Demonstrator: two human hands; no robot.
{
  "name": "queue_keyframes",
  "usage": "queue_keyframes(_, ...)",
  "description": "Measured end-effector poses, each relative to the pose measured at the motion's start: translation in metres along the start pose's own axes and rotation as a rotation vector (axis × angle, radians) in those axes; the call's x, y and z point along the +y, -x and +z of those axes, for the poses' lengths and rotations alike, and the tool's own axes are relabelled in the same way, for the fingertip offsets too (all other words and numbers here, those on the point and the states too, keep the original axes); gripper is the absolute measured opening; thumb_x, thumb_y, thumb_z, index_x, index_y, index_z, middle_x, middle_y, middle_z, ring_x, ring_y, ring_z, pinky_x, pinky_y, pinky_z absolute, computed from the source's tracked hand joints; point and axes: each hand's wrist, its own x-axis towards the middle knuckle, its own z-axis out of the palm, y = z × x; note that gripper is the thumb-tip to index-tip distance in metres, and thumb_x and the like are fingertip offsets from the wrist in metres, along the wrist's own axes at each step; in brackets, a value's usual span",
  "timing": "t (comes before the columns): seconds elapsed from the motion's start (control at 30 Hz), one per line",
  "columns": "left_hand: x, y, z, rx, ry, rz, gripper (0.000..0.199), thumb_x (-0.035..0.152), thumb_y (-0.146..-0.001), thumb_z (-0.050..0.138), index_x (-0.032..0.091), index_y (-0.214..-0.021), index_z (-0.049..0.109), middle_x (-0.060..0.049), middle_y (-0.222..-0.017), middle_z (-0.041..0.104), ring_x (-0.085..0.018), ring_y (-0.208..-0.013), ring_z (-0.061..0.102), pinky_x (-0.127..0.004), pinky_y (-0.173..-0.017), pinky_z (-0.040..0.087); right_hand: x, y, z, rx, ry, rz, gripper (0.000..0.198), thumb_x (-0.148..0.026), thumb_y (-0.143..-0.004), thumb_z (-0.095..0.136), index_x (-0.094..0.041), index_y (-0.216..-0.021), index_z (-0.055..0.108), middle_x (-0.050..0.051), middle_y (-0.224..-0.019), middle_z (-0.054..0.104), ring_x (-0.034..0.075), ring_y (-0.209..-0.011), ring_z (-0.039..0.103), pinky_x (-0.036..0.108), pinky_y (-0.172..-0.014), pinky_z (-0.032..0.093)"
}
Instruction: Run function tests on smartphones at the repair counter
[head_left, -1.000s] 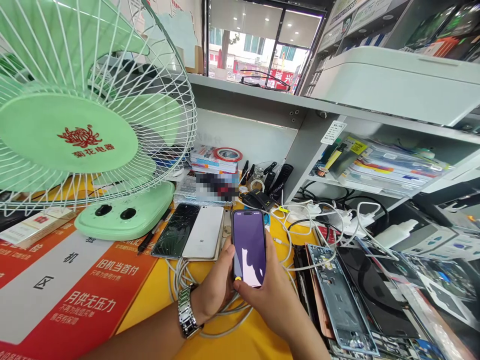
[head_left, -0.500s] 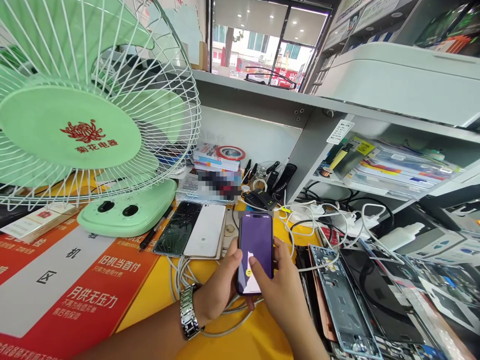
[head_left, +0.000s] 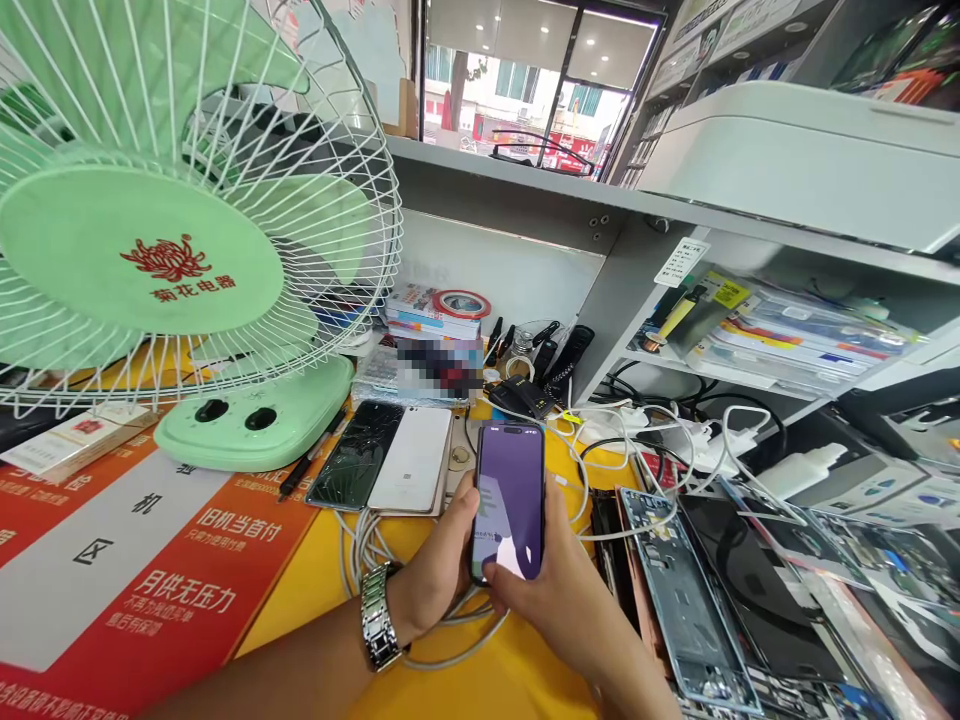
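A smartphone (head_left: 512, 490) with a lit purple screen is held upright between both hands over the yellow tabletop (head_left: 300, 590). My left hand (head_left: 436, 565), with a metal watch (head_left: 379, 615) on its wrist, grips the phone's left edge. Along the right edge and lower corner, my right hand (head_left: 551, 590) is closed round the phone, its thumb on the bottom of the screen. The fingers behind the phone are mostly hidden. Beyond the left hand lie a white phone (head_left: 409, 460) and a dark phone with a cracked back (head_left: 356, 455).
A green fan (head_left: 180, 250) fills the left side, above a red-and-white printed mat (head_left: 142, 560). Coiled grey cable (head_left: 367, 545) runs under the hands. To the right are phone frames (head_left: 686, 600), white chargers with cables (head_left: 705, 445) and a shelf (head_left: 615, 290).
The right thumb has moved down and left, from mid-screen to the bottom of the phone. The screen picture has changed, and the phone has shifted slightly.
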Motion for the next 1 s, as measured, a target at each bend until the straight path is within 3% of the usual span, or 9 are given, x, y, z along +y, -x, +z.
queue_keyframes(0.1,0.000,0.001,-0.002,-0.047,-0.034,-0.045,0.057,0.056,-0.095,0.039,0.028,-0.144,0.038,-0.008,-0.106,0.066,-0.017,-0.067,0.063,-0.023,-0.044,0.051,0.000,-0.003,-0.001,0.050,-0.056,0.005,0.048,-0.024,-0.086,0.056,-0.020,-0.133,0.046,0.006,-0.106,0.067,0.020,-0.086,0.066,0.031,-0.076,0.054)
queue_keyframes(0.17,0.000,0.002,-0.003,-0.058,-0.023,-0.046,0.059,0.057,-0.094,0.038,0.029,-0.146,0.035,-0.009,-0.107,0.067,-0.019,-0.072,0.065,-0.024,-0.044,0.052,0.003,-0.005,-0.001,0.066,-0.099,-0.003,0.039,-0.028,-0.092,0.049,-0.019,-0.130,0.049,0.007,-0.107,0.068,0.020,-0.089,0.067,0.031,-0.077,0.055)
queue_keyframes(0.27,0.002,0.001,0.000,-0.007,0.034,-0.019,0.058,0.055,-0.095,0.039,0.028,-0.146,0.036,-0.009,-0.116,0.067,-0.022,-0.087,0.067,-0.026,-0.052,0.054,0.008,-0.005,0.002,0.040,-0.063,-0.041,0.062,-0.024,-0.088,0.054,-0.021,-0.147,0.034,0.009,-0.127,0.062,0.022,-0.107,0.064,0.035,-0.093,0.051)
queue_keyframes(0.33,0.004,0.001,0.004,0.045,0.074,0.057,0.056,0.052,-0.095,0.042,0.025,-0.144,0.041,-0.009,-0.126,0.064,-0.024,-0.106,0.063,-0.031,-0.073,0.057,0.010,-0.003,0.005,0.019,-0.005,-0.068,0.083,-0.020,-0.080,0.062,-0.022,-0.153,0.022,0.010,-0.142,0.052,0.023,-0.122,0.056,0.038,-0.104,0.044)
queue_keyframes(0.47,0.006,0.001,0.009,0.072,0.124,0.180,0.051,0.046,-0.097,0.042,0.021,-0.142,0.046,-0.007,-0.137,0.058,-0.024,-0.127,0.050,-0.038,-0.107,0.040,0.009,0.000,0.010,0.027,0.056,-0.106,0.098,-0.018,-0.074,0.068,-0.023,-0.155,0.013,0.011,-0.151,0.043,0.025,-0.134,0.047,0.042,-0.111,0.038)
queue_keyframes(0.6,0.008,0.001,0.006,0.110,0.159,0.185,0.048,0.044,-0.100,0.034,0.021,-0.139,0.048,-0.008,-0.129,0.064,-0.025,-0.118,0.056,-0.038,-0.099,0.046,0.011,0.000,0.006,0.013,0.005,-0.184,0.078,-0.016,-0.083,0.058,-0.025,-0.154,0.025,0.009,-0.154,0.040,0.023,-0.139,0.041,0.045,-0.115,0.032)
queue_keyframes(0.77,0.011,0.002,0.001,0.124,0.078,0.108,0.048,0.048,-0.100,0.028,0.020,-0.132,0.050,-0.009,-0.111,0.070,-0.023,-0.082,0.066,-0.031,-0.057,0.053,0.020,-0.002,0.001,-0.004,-0.039,-0.185,0.059,-0.017,-0.093,0.045,-0.024,-0.150,0.035,0.008,-0.151,0.045,0.022,-0.139,0.043,0.043,-0.112,0.037)
queue_keyframes(0.87,0.010,0.002,0.003,0.145,0.107,0.138,0.047,0.046,-0.100,0.030,0.019,-0.133,0.051,-0.009,-0.112,0.070,-0.024,-0.091,0.066,-0.036,-0.074,0.055,0.018,-0.001,0.007,0.013,0.013,-0.147,0.066,-0.020,-0.089,0.052,-0.023,-0.152,0.031,0.008,-0.153,0.043,0.022,-0.141,0.039,0.043,-0.114,0.036)
queue_keyframes(1.0,0.008,0.001,0.005,0.178,0.143,0.204,0.045,0.042,-0.099,0.037,0.019,-0.137,0.048,-0.007,-0.128,0.064,-0.025,-0.120,0.055,-0.038,-0.102,0.044,0.013,0.001,0.015,0.039,0.067,-0.130,0.086,-0.018,-0.080,0.063,-0.019,-0.154,0.020,0.012,-0.154,0.040,0.025,-0.144,0.034,0.044,-0.116,0.032)
